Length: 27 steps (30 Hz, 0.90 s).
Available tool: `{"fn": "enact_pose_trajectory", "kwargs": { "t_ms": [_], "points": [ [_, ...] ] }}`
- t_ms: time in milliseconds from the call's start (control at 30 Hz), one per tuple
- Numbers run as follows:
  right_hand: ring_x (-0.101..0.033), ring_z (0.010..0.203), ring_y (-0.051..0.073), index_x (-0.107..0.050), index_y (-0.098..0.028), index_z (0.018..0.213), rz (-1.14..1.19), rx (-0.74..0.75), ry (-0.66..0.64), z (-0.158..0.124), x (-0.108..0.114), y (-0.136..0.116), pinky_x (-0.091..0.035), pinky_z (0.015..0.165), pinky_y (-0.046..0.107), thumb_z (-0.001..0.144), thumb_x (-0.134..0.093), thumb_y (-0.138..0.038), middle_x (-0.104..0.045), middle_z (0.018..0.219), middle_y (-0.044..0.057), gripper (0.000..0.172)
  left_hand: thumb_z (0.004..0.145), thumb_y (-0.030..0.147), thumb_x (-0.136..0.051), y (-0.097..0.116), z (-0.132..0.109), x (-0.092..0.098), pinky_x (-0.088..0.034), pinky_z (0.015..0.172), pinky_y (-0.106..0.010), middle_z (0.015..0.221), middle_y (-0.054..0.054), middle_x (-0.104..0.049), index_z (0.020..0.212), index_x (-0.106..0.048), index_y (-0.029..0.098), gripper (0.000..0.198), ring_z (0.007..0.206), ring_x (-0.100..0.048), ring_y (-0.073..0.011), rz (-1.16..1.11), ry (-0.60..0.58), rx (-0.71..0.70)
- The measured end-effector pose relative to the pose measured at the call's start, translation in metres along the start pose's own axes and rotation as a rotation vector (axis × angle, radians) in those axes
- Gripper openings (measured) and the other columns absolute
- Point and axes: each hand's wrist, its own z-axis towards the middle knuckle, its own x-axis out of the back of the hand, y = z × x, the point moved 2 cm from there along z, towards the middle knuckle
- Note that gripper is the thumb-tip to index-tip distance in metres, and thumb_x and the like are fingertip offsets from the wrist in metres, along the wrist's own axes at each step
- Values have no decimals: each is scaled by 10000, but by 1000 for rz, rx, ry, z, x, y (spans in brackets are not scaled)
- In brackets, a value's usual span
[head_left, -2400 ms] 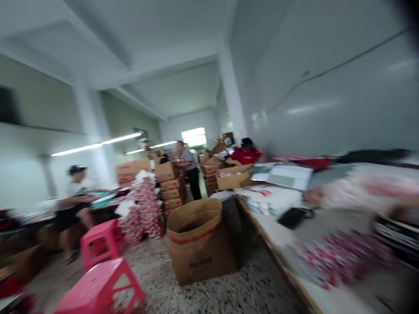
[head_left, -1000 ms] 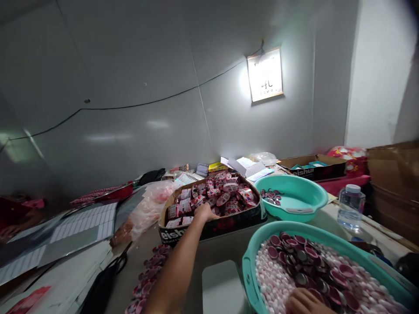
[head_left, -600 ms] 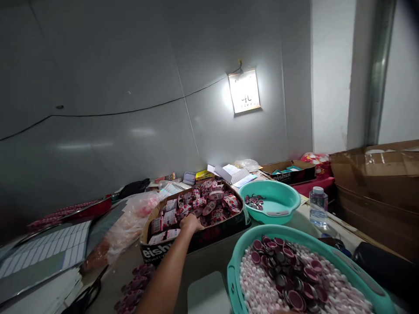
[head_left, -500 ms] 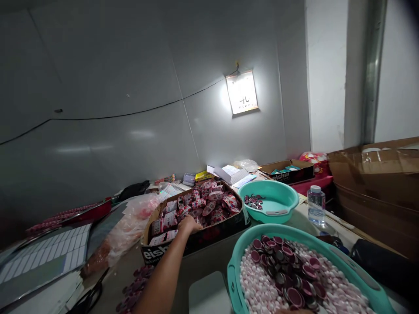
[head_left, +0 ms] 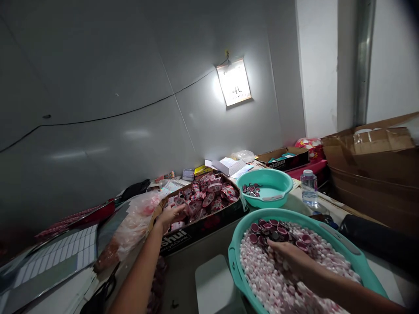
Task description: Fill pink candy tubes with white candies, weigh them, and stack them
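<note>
Over the left part of a black cardboard box [head_left: 209, 224] is my left hand [head_left: 170, 215], its fingers round a clear and red packet [head_left: 182, 205]. Many red-patterned packets [head_left: 209, 198] fill the box. In a large teal basin [head_left: 238, 279] my right hand [head_left: 286, 255] reaches into white and pink pieces [head_left: 262, 283] and dark round caps [head_left: 273, 229]; its fingertips are among the caps, and what they grip is hidden.
Behind the large basin stands a smaller teal basin [head_left: 266, 201] with a few caps. A water bottle [head_left: 309, 188] is to its right. A white scale-like plate [head_left: 214, 283] lies at the front, papers [head_left: 62, 257] at the left, cardboard cartons [head_left: 366, 174] at the right.
My left hand has moved left and up, now with a packet in its fingers. My right hand has come into view further up in the large basin. The camera view has shifted slightly.
</note>
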Motion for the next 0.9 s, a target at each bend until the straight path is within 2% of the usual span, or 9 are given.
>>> {"fn": "enact_pose_trajectory", "kwargs": {
  "t_ms": [133,233,400,467,533,600,733,833,900],
  "points": [
    [-301,423,69,-458,-206,683,259,-192,-30,-5,4,-6,-219,407,186,867,-438,-429,-408,562,-28,289,910,303,-471,17,-48,3,-565,836,-314,1077,-81,-685,1093,-515,166,233,990,-671,-195,-478,-14,8],
    [-237,371,52,-470,-191,675,365,-273,-128,-5,3,0,-140,364,176,910,-384,-413,-365,501,-46,334,873,281,-530,29,-96,-9,-559,852,-286,1120,-82,-671,1134,-532,172,283,1083,-632,-225,-974,-81,58],
    [-246,348,40,-509,-166,708,445,-293,-189,-7,4,8,-132,339,158,937,-365,-366,-380,472,-50,336,877,430,-528,38,-159,-35,-553,882,-349,1204,-138,-637,1251,-508,151,467,1157,-582,-282,-1320,-250,171],
    [-271,346,37,-528,-158,734,455,-282,-189,-10,5,7,-128,334,154,925,-376,-326,-400,479,-46,297,884,447,-522,34,-173,-48,-586,761,-323,1112,-148,-678,1233,-522,130,472,1043,-647,-271,-1302,-218,314],
    [-321,356,38,-543,-157,766,456,-297,-167,-14,7,6,-131,330,147,888,-415,-284,-432,499,-39,217,885,360,-549,28,-184,-61,-583,636,-273,1004,-120,-712,1198,-549,130,389,886,-695,-231,-1206,-147,444],
    [-365,373,43,-547,-166,779,447,-299,-133,-17,9,5,-142,328,143,826,-485,-259,-465,519,-33,121,862,258,-580,24,-194,-72,-570,618,-247,946,-87,-722,1130,-593,133,296,791,-698,-187,-1110,-85,496],
    [-354,369,47,-549,-171,763,442,-285,-105,-21,13,3,-164,318,151,763,-545,-251,-468,504,-38,80,772,226,-681,22,-214,-86,-541,771,-237,977,-81,-713,1010,-644,113,266,866,-676,-172,-994,-130,428],
    [-352,363,47,-549,-158,766,519,-264,-103,-20,12,2,-184,313,142,813,-499,-263,-456,496,-36,125,723,252,-745,26,-224,-93,-514,833,-253,1037,-72,-696,1112,-601,138,430,918,-658,-173,-919,-225,318],
    [-339,356,46,-522,-159,735,610,-230,-90,-19,10,-1,-200,310,135,858,-453,-260,-430,482,-41,174,701,254,-768,30,-229,-100,-508,846,-261,1069,-61,-685,1186,-552,172,537,923,-654,-165,-887,-224,250]
  ]
}}
